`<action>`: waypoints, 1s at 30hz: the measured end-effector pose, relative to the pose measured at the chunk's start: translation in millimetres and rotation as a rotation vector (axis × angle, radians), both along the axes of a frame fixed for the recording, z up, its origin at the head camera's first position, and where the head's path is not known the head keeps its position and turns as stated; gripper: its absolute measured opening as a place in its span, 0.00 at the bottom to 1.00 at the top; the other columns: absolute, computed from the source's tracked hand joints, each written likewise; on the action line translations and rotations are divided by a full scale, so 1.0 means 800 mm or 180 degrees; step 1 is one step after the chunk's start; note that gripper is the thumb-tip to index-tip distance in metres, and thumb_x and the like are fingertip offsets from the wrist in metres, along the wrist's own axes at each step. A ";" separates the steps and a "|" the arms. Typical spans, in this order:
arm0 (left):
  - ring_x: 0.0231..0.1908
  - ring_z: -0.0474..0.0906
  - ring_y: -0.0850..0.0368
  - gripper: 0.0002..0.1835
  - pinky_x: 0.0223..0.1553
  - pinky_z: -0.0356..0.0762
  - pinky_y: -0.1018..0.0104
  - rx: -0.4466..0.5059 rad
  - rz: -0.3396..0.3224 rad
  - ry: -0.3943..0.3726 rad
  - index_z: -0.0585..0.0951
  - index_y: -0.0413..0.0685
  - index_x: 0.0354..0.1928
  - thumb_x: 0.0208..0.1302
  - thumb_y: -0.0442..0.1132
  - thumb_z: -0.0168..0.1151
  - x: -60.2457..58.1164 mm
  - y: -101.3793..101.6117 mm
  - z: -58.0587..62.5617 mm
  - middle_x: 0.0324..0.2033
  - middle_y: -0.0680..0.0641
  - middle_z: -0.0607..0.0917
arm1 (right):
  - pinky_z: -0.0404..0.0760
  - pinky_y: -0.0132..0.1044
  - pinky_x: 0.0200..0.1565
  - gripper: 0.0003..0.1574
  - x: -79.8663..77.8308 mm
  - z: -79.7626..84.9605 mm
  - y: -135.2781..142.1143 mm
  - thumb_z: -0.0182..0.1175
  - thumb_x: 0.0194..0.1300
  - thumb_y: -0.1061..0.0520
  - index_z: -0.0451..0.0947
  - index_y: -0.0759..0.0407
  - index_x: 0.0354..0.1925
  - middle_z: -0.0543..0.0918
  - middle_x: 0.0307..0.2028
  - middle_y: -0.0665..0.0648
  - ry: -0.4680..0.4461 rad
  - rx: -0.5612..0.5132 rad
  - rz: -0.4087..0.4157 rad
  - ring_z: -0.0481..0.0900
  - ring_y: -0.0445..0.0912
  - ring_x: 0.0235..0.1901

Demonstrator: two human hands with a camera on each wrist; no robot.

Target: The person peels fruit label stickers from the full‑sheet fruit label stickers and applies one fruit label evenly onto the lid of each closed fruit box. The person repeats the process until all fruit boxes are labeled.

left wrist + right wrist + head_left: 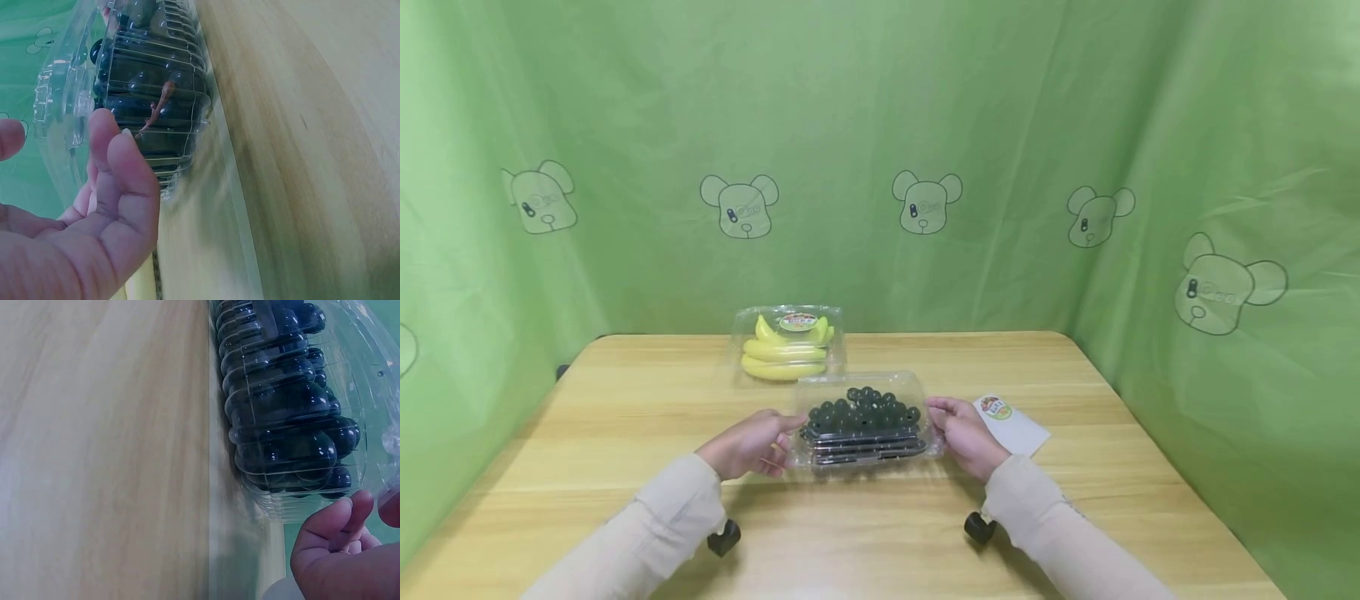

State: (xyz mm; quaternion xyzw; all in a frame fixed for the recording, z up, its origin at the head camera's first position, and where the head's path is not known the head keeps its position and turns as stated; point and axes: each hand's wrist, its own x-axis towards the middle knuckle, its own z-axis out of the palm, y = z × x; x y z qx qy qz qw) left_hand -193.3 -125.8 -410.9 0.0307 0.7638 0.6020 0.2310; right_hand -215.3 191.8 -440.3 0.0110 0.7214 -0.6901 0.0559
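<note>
A clear plastic clamshell box of dark grapes (pixel 865 417) is near the middle of the wooden table, its ribbed base towards me. My left hand (pixel 752 444) holds its left end, thumb at the lid side and curled fingers (pixel 128 165) at the ribbed base. At the opposite end, my right hand (pixel 966 437) grips the rim between thumb and fingers (pixel 325 525). A brown stem shows through the plastic in the left wrist view. No round label shows on this box.
Behind and left stands a clear box of yellow bananas (pixel 784 358) with a round fruit label on its lid. A white sheet (pixel 1018 435) bearing a similar round sticker (pixel 992 407) lies beside my right hand. Green curtains surround the table (pixel 850 542).
</note>
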 end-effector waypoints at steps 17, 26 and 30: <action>0.32 0.75 0.50 0.28 0.37 0.82 0.55 -0.0013 0.0071 -0.0013 0.66 0.31 0.57 0.71 0.51 0.53 -0.001 -0.002 -0.003 0.34 0.45 0.69 | 0.76 0.27 0.36 0.25 0.005 0.004 0.010 0.45 0.72 0.68 0.60 0.74 0.65 0.72 0.45 0.60 -0.0009 0.0001 0.0226 0.71 0.44 0.38; 0.32 0.76 0.49 0.23 0.37 0.82 0.55 -0.0025 0.0112 -0.0001 0.67 0.34 0.51 0.70 0.48 0.55 0.000 -0.002 -0.005 0.36 0.42 0.70 | 0.77 0.27 0.39 0.29 0.013 0.007 0.016 0.44 0.70 0.70 0.55 0.78 0.66 0.73 0.47 0.62 -0.0014 -0.0070 0.0430 0.72 0.42 0.37; 0.32 0.76 0.49 0.22 0.36 0.82 0.55 -0.0019 0.0106 0.0007 0.67 0.34 0.50 0.70 0.48 0.55 0.001 -0.002 -0.004 0.36 0.42 0.70 | 0.75 0.27 0.32 0.31 0.017 0.008 0.020 0.47 0.66 0.70 0.55 0.77 0.66 0.72 0.41 0.59 -0.0049 -0.0048 0.0554 0.70 0.41 0.31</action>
